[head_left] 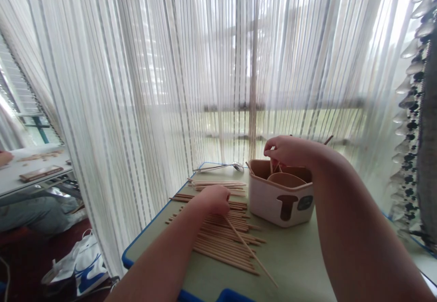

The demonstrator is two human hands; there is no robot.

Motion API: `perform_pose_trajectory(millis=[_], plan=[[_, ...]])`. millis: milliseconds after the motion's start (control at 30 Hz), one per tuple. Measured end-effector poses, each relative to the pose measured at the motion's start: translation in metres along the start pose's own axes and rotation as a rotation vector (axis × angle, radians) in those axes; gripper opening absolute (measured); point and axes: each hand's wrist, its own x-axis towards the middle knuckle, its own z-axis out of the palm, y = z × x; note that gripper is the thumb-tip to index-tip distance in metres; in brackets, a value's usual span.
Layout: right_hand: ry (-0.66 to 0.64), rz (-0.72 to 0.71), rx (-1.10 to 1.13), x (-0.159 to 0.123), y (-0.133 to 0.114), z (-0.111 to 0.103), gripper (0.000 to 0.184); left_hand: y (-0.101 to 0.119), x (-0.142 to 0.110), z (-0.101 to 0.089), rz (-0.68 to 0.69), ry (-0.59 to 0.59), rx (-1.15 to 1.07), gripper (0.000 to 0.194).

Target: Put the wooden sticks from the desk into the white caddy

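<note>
My left hand (213,200) is closed over a pile of wooden chopsticks (221,243) spread on the table, and pinches one chopstick (251,252) that slants toward me. My right hand (288,149) hovers over a white and brown utensil holder (280,200), fingers pinched on chopsticks that stand in one of its compartments. A second small bundle of chopsticks (218,185) lies farther back.
A metal spoon (221,167) lies at the table's far edge near the sheer striped curtain (170,88). The pale green table (297,261) has a blue rim. A white bag (82,265) sits on the floor to the left, and another person's table (34,165) stands beyond it.
</note>
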Motion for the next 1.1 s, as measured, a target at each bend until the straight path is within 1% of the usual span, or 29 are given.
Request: perform_pose_trajectory(millis=[67, 167, 267, 433, 567, 733, 867, 967, 1100], plan=[[0.036, 0.031, -0.053, 0.0, 0.0, -0.002, 0.022, -0.002, 0.001, 0.002, 0.014, 0.01, -0.034, 0.019], [0.15, 0.119, -0.164, 0.001, 0.001, -0.004, 0.02, -0.004, 0.002, 0.004, 0.068, 0.009, -0.086, 0.022], [0.223, 0.179, -0.155, 0.001, 0.001, -0.007, 0.022, -0.004, 0.003, 0.005, 0.153, -0.018, -0.102, 0.025], [0.257, 0.104, -0.037, -0.005, -0.003, -0.011, 0.029, -0.005, 0.003, 0.005, 0.176, -0.037, -0.131, 0.027], [0.261, 0.081, -0.005, -0.005, -0.005, -0.009, 0.032, -0.006, 0.002, 0.004, 0.22, -0.042, -0.172, 0.025], [0.244, 0.042, 0.043, -0.006, -0.009, -0.006, 0.035, -0.003, 0.002, 0.004, 0.21, -0.028, -0.222, 0.02], [0.263, 0.014, 0.046, -0.009, -0.014, -0.006, 0.034, 0.0, 0.001, 0.004, 0.152, -0.018, -0.237, 0.019], [0.316, -0.005, 0.033, -0.01, -0.016, -0.007, 0.032, 0.0, 0.001, 0.006, 0.162, 0.004, -0.228, 0.018], [0.322, 0.0, 0.024, -0.011, -0.017, -0.007, 0.034, -0.001, 0.004, 0.008, 0.181, 0.044, -0.217, 0.02]])
